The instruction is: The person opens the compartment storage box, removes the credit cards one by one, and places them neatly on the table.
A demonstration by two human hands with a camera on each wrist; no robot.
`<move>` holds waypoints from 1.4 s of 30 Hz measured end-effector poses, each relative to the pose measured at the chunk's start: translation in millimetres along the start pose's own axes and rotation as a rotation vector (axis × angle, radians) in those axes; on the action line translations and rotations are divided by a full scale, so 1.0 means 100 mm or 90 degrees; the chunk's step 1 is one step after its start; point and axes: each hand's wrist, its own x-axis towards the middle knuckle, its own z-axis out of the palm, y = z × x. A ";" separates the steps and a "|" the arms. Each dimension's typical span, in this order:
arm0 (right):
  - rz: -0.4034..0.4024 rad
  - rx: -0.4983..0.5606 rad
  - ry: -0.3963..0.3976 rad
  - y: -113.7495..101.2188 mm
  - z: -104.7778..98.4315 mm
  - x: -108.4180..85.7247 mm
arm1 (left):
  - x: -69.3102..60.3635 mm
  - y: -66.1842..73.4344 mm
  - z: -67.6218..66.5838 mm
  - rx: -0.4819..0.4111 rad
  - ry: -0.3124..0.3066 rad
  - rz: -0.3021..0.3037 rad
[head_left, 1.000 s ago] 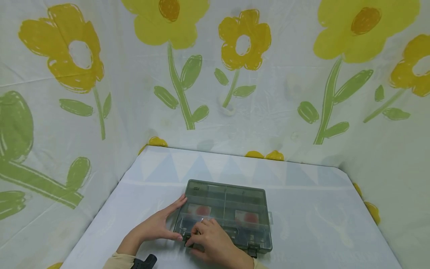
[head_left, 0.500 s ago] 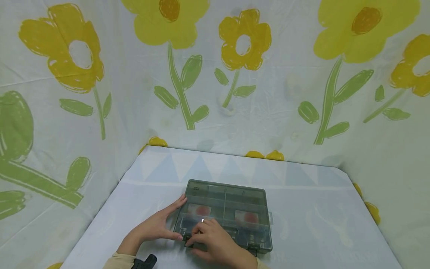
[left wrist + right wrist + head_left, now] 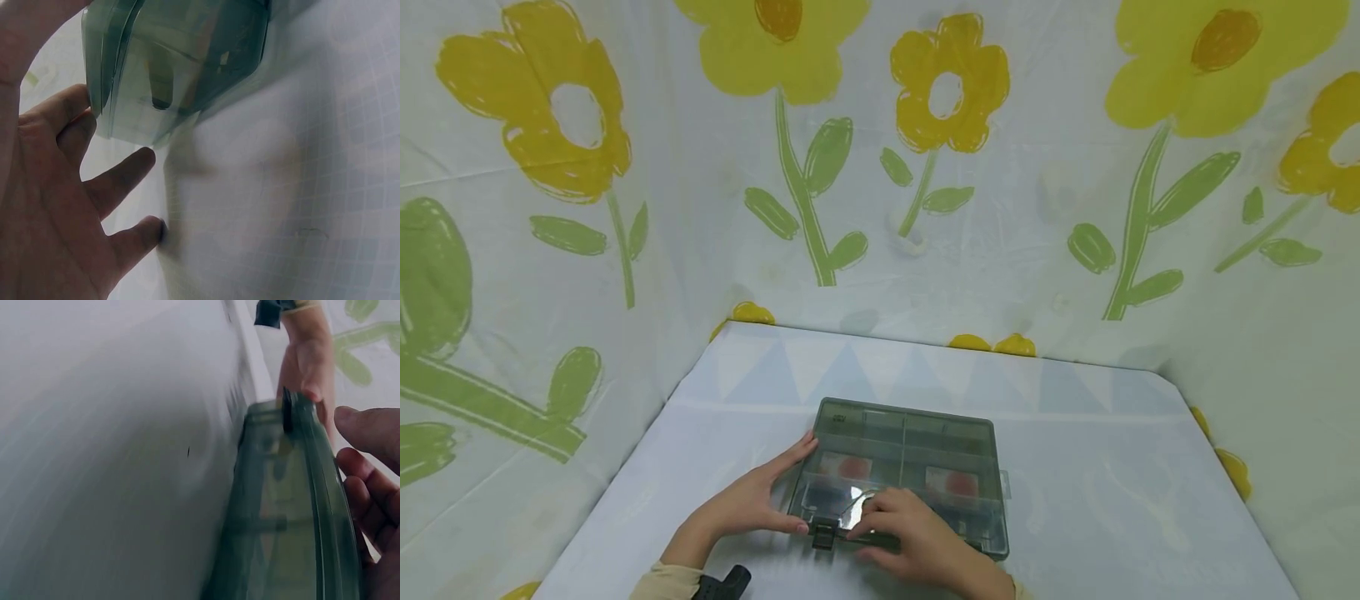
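A translucent grey-green compartment box [image 3: 951,442] lies flat with its lid down. My left hand [image 3: 741,504] touches its left side, thumb at the front corner, fingers extended; in the left wrist view this hand [image 3: 50,194] is spread beside the box [image 3: 194,50]. A dark latch [image 3: 823,535] shows at the front left. Over the front edge, right of that latch, is my right hand [image 3: 913,537] with loosely bent fingers. The right wrist view has its thumb and fingers beside the rim of the box [image 3: 281,494], gripping nothing visible.
Two pictures with red round shapes [image 3: 854,467] show through the lid. A pale cloth with light blue triangles covers the table [image 3: 1097,483]. Flower-printed fabric [image 3: 1000,275] surrounds its back and sides. A black device [image 3: 724,583] is at my left wrist.
My right hand has moved to the right along the front edge, away from the left latch, which is now uncovered. My left hand has stayed in place against the box.
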 end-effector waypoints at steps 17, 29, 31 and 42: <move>0.010 -0.051 0.043 0.06 -0.24 -0.35 | 0.00 -0.02 0.01 0.000 0.003 -0.002; 0.108 -0.075 0.041 0.09 -0.45 -0.57 | 0.00 -0.02 0.01 -0.004 0.001 -0.006; 0.134 -0.072 0.040 0.09 -0.49 -0.61 | 0.00 -0.02 0.01 -0.004 0.001 -0.006; 0.200 -0.121 0.083 0.15 -0.66 -0.85 | 0.00 -0.03 0.01 0.001 0.000 -0.001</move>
